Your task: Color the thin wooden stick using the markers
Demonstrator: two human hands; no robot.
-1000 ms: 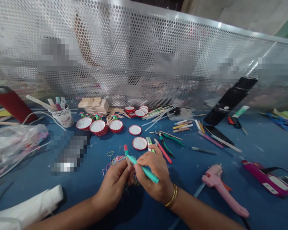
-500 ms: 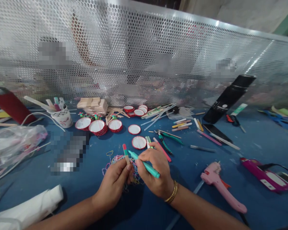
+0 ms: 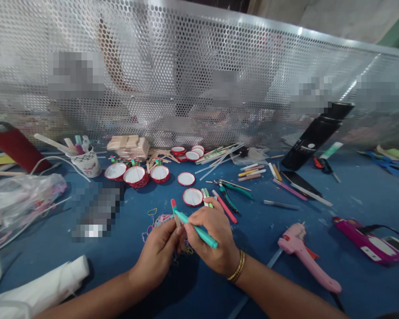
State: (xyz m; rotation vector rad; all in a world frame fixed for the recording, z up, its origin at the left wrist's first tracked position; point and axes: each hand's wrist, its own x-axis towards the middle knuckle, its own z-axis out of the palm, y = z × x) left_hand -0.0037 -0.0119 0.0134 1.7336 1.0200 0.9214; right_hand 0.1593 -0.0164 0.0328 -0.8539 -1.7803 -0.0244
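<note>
The left hand (image 3: 158, 254) pinches a stick (image 3: 174, 210) upright over the table (image 3: 119, 252), just above a heap of rubber bands (image 3: 156, 220). The right hand (image 3: 213, 241) grips a marker (image 3: 199, 231), its tip touching the stick.

Ahead: red-rimmed lids (image 3: 192, 197), pliers (image 3: 233, 195) block you.
Beside your right hand (image 3: 216, 241): bare desk (image 3: 262, 235) until the pink glue gun (image 3: 303, 258).

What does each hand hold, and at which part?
Left hand: painted flat wooden stick, by its lower end. Right hand: teal plastic marker, near its tip.
</note>
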